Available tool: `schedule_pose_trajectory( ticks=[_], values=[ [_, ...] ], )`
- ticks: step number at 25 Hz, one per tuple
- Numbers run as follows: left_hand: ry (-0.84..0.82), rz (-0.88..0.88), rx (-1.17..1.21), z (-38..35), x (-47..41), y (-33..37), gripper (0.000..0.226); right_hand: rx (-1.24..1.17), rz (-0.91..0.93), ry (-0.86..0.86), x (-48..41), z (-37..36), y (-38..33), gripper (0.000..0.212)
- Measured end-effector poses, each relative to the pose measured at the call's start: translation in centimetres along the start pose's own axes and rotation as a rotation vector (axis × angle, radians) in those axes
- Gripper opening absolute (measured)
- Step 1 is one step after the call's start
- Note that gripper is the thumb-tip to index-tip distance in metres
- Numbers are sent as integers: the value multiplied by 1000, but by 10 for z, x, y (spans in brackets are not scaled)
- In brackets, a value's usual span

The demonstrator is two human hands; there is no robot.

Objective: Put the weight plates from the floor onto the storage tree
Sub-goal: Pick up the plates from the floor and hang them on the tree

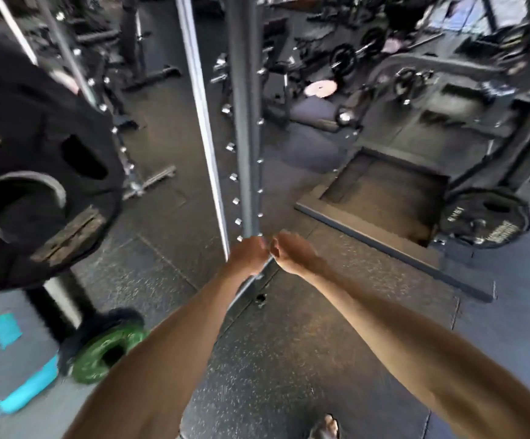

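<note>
While both arms stretch forward in the blurred head view, the left hand (248,255) and right hand (293,252) sit close together at the foot of a grey rack upright (244,122). Fingers curl away from the camera, so I cannot tell if they grip anything. Large black weight plate (36,172) hangs at left on the storage tree (64,307). Green plate (108,346) sits low by the tree's post, near the rubber floor (289,359). Another black plate (485,217) is on a machine, far right.

A green round weight plate (108,346) is resting on the dark speckled rubber floor (289,359), a turquoise object (26,392) lying near it.
</note>
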State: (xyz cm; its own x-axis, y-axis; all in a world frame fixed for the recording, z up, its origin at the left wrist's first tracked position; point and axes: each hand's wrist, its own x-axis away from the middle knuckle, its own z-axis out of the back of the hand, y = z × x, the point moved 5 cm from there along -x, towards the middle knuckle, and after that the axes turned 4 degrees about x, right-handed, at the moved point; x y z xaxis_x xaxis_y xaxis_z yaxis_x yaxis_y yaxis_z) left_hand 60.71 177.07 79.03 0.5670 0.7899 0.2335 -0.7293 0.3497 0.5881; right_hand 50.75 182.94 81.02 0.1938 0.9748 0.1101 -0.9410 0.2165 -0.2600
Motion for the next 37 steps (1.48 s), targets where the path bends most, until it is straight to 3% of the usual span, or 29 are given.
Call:
schedule_pose_trajectory(
  ticks=[4, 7, 12, 22, 31, 37],
  values=[
    [17, -46, 107, -15, -63, 100, 27, -94, -116, 102, -35, 46, 102, 34],
    [5, -99, 136, -23, -110, 162, 25, -143, -168, 137, -58, 75, 169, 28],
    [29, -128, 141, -24, -190, 224, 20, -219, -242, 146, -95, 103, 259, 32],
    [-135, 24, 181, -75, -414, 230, 20, -311, -252, 25, -278, 92, 388, 32],
    [-139, 96, 129, -34, -634, 233, 23, -261, -184, -11, -496, 130, 451, 23],
    [-158, 298, 90, -9, -776, 176, 26, -195, -15, -222, -681, 99, 481, 27]
  ],
)
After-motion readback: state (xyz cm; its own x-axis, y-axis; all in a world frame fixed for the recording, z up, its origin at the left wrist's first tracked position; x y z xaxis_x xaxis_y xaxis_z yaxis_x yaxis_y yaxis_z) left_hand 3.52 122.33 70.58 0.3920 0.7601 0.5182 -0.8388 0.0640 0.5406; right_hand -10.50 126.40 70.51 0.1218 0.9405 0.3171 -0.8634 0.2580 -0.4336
